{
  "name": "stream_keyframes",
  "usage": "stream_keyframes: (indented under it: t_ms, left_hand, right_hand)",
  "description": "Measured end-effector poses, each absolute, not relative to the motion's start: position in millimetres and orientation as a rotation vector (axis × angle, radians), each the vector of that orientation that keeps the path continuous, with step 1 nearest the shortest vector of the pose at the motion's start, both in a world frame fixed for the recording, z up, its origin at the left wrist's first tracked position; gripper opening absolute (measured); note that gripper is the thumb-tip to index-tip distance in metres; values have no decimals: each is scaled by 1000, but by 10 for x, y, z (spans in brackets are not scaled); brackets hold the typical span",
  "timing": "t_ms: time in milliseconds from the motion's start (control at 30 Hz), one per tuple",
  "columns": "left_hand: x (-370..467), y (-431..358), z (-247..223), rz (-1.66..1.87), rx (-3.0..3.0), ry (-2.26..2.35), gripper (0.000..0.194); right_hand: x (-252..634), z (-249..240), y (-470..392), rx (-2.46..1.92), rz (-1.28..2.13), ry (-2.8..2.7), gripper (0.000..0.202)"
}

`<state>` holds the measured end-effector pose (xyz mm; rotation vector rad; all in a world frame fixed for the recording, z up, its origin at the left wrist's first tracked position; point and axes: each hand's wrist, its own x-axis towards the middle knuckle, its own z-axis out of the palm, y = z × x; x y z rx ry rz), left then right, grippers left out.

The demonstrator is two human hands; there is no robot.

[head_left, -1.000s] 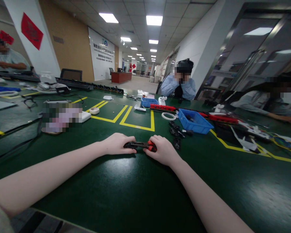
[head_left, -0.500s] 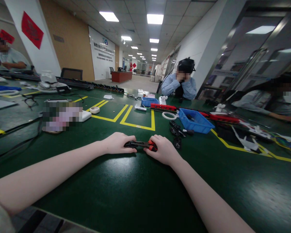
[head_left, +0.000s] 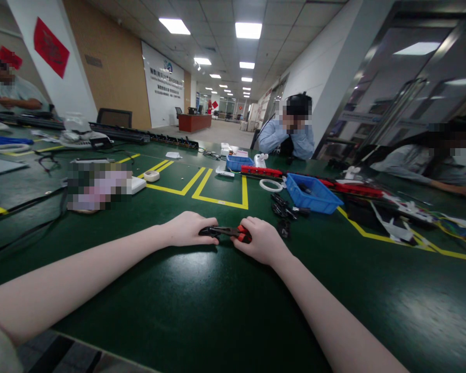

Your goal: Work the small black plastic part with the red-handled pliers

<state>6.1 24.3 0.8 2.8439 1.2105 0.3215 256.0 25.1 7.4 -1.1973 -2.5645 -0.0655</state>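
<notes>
My right hand (head_left: 264,240) is closed round the red handles of a pair of pliers (head_left: 229,231), whose dark jaws point left. Opposite it, my left hand (head_left: 187,229) pinches a small black part (head_left: 208,233), and the plier tips meet this part. Both hands are low over the green table (head_left: 202,311). What exactly the jaws grip is too small to tell.
Beyond my right hand lie black parts (head_left: 282,207), a blue bin (head_left: 314,194) and a white ring (head_left: 271,185). A tape roll (head_left: 151,176) and a blurred-out phone-like object (head_left: 97,191) lie left. A person (head_left: 287,129) sits across the table.
</notes>
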Motion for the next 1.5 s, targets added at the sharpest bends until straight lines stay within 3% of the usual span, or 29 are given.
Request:
stream_keyframes:
  t_ms: [933, 1500]
  left_hand:
    - [44, 251, 17, 346, 2769, 1171, 47]
    - [61, 275, 1, 513, 2841, 964, 36]
  right_hand:
    - [2558, 44, 265, -1158, -191, -2519, 20]
    - [2594, 5, 289, -1101, -196, -2464, 21]
